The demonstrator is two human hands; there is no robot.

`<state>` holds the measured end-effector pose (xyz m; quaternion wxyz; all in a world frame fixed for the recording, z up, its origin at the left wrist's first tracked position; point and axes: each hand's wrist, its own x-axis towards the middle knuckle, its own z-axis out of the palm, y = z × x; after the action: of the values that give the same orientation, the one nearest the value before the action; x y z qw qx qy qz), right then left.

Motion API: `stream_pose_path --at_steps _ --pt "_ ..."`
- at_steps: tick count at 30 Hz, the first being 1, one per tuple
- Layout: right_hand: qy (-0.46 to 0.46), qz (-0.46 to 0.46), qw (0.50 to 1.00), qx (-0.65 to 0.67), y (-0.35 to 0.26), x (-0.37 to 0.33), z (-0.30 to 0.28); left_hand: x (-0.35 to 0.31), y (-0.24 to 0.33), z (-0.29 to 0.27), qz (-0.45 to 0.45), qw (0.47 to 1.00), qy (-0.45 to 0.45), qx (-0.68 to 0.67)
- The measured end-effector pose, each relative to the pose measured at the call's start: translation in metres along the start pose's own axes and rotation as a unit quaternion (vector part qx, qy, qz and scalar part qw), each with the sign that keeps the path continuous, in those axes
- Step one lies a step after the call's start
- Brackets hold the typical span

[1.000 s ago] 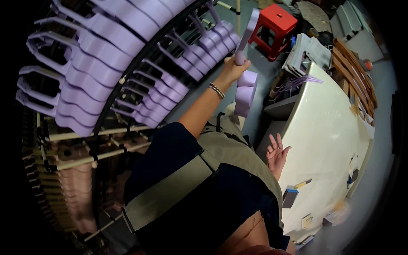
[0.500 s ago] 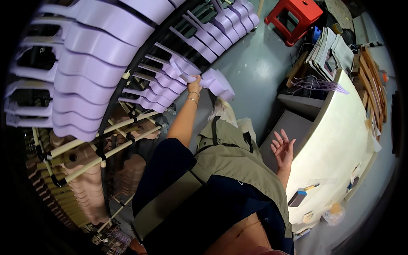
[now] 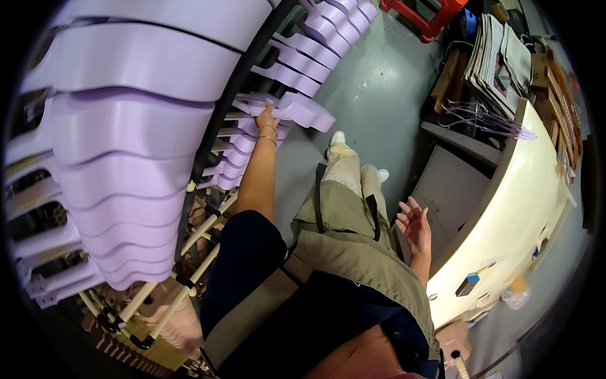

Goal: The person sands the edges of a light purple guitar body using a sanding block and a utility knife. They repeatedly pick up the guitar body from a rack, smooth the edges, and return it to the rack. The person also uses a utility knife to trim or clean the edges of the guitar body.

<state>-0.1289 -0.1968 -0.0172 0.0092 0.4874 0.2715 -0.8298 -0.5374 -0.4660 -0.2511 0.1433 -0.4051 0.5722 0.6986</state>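
In the head view my left hand [image 3: 267, 118] is closed around the narrow part of a lavender guitar-shaped body [image 3: 307, 112]. Its wide curved end sticks out to the right of the hand, over the grey floor. The held piece lies against a row of similar lavender bodies [image 3: 235, 156] on the far side of a dark rack bar; my fingers hide part of where they meet. My right hand [image 3: 415, 227] is raised palm up by the cream table, fingers apart and slightly curled, with nothing in it.
Larger lavender bodies [image 3: 129, 126] fill the near left. Below them are a pale-tube rack frame [image 3: 205, 265] and brown guitar-shaped bodies [image 3: 177, 322]. The cream table [image 3: 505, 215] stands right, with stacked papers [image 3: 495, 63] and purple wires [image 3: 486, 120] beyond. A red stool [image 3: 432, 22] is at the top.
The lavender piece has moved leftward, in closer to the row on the rack, with my left hand still on it. My view has shifted, and the rack looks nearer. My right hand stays open.
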Motion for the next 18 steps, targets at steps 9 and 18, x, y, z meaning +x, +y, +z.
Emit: stream_pose_path --at_steps 9,18 --pt "0.075 0.022 0.997 0.002 0.016 0.006 0.020 0.086 0.053 -0.003 0.010 0.998 -0.007 0.062" --pt "0.105 0.040 0.994 -0.012 0.027 0.010 0.028 0.174 0.081 -0.030 -0.064 0.983 -0.039 0.167"
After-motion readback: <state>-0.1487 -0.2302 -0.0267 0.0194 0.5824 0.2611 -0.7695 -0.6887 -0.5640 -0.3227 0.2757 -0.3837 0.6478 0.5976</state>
